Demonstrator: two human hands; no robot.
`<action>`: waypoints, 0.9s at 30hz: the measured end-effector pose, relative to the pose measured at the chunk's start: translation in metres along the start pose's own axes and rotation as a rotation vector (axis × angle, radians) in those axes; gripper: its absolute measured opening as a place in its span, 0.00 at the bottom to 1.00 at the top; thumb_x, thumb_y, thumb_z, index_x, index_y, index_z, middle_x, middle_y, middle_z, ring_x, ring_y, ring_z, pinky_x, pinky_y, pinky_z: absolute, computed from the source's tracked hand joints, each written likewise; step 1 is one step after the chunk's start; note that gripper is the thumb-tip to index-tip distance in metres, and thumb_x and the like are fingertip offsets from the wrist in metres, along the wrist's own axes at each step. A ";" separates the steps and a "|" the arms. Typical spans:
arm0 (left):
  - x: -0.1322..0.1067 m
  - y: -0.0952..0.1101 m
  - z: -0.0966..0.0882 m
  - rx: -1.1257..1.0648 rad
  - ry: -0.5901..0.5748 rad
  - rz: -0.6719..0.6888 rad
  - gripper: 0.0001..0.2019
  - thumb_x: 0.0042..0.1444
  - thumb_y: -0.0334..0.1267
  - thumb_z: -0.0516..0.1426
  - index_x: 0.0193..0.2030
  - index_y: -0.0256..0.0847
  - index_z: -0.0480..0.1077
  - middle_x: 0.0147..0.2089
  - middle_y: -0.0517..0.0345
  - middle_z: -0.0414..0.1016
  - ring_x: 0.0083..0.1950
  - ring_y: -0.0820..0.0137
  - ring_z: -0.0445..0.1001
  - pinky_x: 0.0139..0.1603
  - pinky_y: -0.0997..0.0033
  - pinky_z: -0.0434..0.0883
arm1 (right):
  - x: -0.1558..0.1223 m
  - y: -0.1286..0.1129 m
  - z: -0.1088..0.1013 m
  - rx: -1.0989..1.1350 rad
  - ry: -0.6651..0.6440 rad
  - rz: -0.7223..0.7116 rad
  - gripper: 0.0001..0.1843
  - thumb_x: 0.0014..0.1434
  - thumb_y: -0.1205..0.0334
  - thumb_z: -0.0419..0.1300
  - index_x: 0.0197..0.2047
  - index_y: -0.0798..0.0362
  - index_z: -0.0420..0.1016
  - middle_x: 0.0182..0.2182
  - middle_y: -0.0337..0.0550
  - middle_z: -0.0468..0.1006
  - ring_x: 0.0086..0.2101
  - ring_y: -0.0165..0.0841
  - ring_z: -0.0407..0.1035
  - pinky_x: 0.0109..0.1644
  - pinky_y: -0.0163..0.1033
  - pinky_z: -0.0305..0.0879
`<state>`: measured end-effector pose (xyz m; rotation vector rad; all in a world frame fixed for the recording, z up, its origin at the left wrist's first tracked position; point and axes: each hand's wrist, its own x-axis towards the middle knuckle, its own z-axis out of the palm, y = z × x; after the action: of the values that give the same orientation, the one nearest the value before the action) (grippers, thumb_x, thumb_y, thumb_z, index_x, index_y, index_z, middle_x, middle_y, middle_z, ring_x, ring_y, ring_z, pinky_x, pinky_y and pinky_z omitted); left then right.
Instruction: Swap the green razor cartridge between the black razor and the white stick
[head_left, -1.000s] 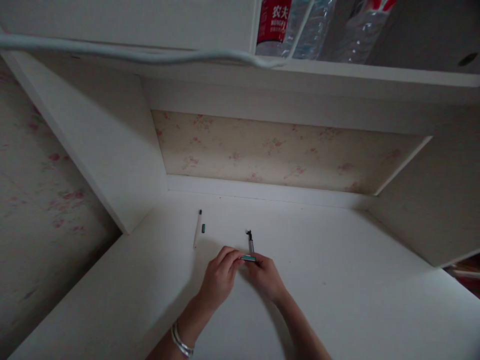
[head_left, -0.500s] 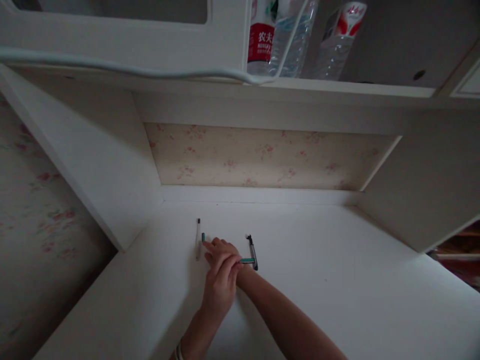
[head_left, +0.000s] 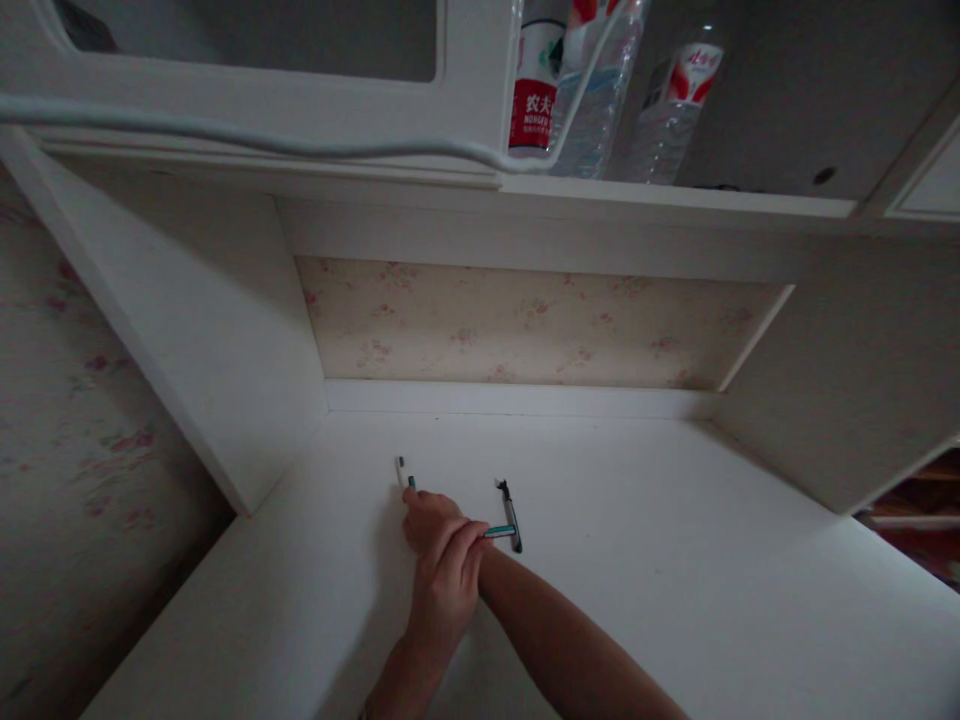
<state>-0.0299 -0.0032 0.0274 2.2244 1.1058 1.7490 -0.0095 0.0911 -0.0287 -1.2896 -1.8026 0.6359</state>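
My left hand lies over my right wrist, its fingers pinched on a short green pen piece that sticks out to the right. My right arm crosses beneath it to the left. My right hand is curled over a white pen, of which only the far tip shows. A small green cap lies right at its knuckles. A black pen lies on the white desk just right of the green piece, touched by neither hand.
Side panels wall in the desk's left and right. Flowered wallpaper backs it. On the shelf above stand three plastic water bottles behind a white cabinet door frame.
My right hand has reached further left and closed over the white pen, hiding most of it. My left hand keeps the green piece. The camera has tilted up a little.
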 end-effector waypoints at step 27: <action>-0.005 -0.019 0.000 0.153 -0.021 -0.072 0.07 0.66 0.34 0.51 0.46 0.41 0.69 0.40 0.55 0.71 0.41 0.71 0.74 0.43 0.74 0.73 | -0.134 0.014 -0.121 0.630 -0.040 0.280 0.31 0.61 0.34 0.52 0.23 0.53 0.56 0.19 0.33 0.52 0.21 0.27 0.45 0.23 0.33 0.42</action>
<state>-0.0388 0.0079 0.0144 2.2501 1.3400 1.6612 0.1193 -0.0358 -0.0166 -1.0897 -1.2924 1.2715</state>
